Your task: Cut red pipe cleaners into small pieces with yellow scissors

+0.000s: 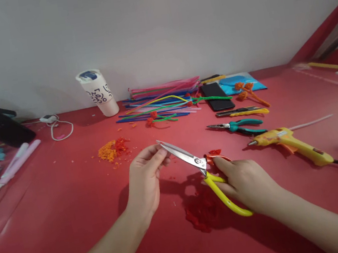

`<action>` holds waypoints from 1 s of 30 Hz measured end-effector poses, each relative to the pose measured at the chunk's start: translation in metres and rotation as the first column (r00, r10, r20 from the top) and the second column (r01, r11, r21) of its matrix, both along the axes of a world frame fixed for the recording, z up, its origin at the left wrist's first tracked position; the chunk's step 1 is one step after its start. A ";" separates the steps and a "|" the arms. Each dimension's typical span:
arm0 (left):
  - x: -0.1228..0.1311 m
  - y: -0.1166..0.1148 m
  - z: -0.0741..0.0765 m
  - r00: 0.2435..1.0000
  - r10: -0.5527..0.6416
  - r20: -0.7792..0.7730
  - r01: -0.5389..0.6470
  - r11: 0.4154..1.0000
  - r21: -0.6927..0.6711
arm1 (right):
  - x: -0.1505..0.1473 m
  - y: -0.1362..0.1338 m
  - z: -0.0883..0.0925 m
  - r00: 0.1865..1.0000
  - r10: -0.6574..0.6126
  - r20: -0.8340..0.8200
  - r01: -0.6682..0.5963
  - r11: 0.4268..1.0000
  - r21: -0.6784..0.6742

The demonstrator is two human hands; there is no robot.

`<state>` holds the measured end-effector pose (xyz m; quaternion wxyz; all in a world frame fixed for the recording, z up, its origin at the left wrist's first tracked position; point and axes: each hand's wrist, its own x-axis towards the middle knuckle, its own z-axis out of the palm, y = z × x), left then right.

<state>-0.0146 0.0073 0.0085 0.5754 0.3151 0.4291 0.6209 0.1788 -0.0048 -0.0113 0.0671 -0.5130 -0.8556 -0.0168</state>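
My right hand grips the yellow handles of a pair of scissors, whose steel blades point up and left, closed. My left hand is pinched at the tip of the blades; what its fingers hold, if anything, is too small to see. Beneath both hands a pile of red fuzzy clippings lies on the red table. A small red scrap sits just behind the scissor pivot.
A yellow glue gun with its cord lies to the right, teal pliers and a yellow cutter behind it. Coloured pipe cleaners, a phone, a paper cup and orange-red clippings lie farther back.
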 end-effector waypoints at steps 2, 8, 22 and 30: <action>0.000 0.000 0.000 1.000 -0.003 0.002 0.003 1.000 -0.001 | -0.001 0.001 0.002 0.999 -0.042 -0.018 0.040 0.997 -0.063; 0.003 -0.003 -0.002 0.992 -0.130 -0.009 0.129 0.990 -0.064 | -0.006 0.005 0.015 0.967 -0.190 -0.168 0.136 0.948 -0.289; 0.024 -0.015 -0.001 0.818 -0.375 -0.436 0.355 0.926 -0.130 | -0.016 0.006 0.016 0.844 -0.284 -0.454 0.072 0.900 -0.430; 0.022 -0.015 0.005 0.760 -0.438 -0.480 0.382 0.899 -0.216 | -0.012 0.011 0.009 0.679 -0.371 -0.633 0.036 0.879 -0.476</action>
